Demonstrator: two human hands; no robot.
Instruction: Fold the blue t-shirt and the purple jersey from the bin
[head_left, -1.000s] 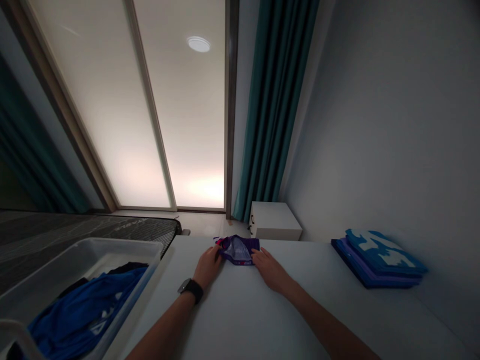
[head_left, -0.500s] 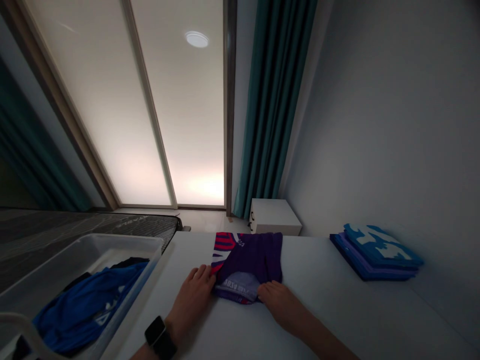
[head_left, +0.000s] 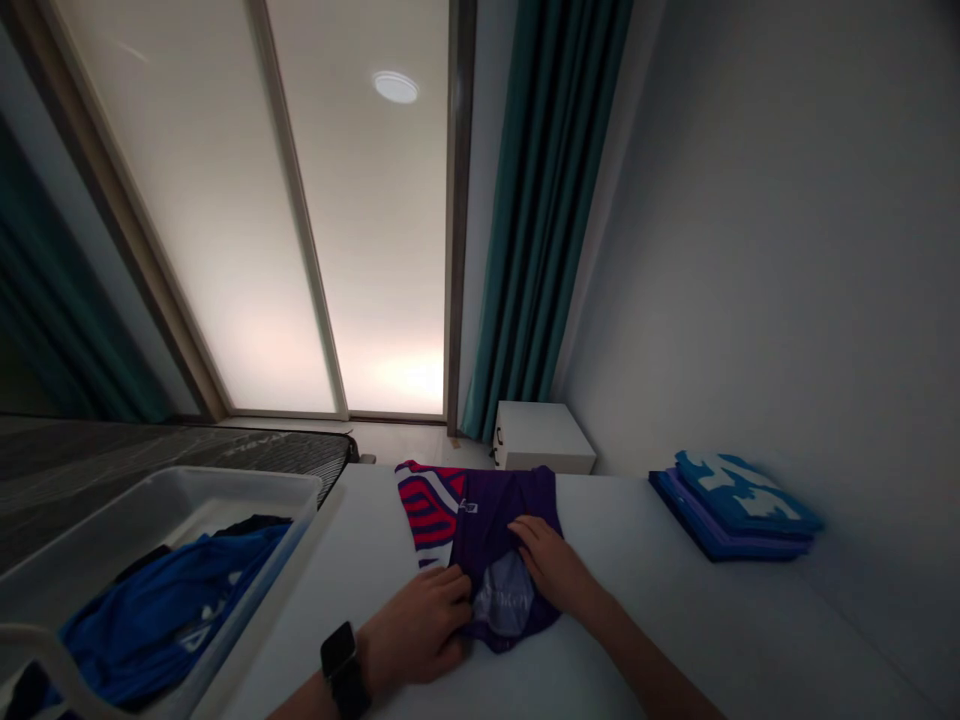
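A folded purple garment (head_left: 495, 510) lies on the white table in front of me, a red-and-white striped section at its left and a pale printed patch near its lower edge. My left hand (head_left: 431, 620), with a dark watch on its wrist, has its fingers closed on the garment's lower left edge. Over the garment's right side rests my right hand (head_left: 553, 565), fingers slightly bent and apart on the fabric. Its palm and part of the thumb are hidden from view.
On the table's right stands a stack of folded blue and purple clothes (head_left: 739, 505). A translucent bin (head_left: 300, 490) at the left holds blue clothing (head_left: 165, 615). Beyond the white table (head_left: 600, 630) are a small white cabinet (head_left: 544, 435) and teal curtains (head_left: 547, 210).
My left hand has moved right and toward me along the garment; my right hand has moved up and away. The striped section is spread farther left, and the lower edge has shifted nearer.
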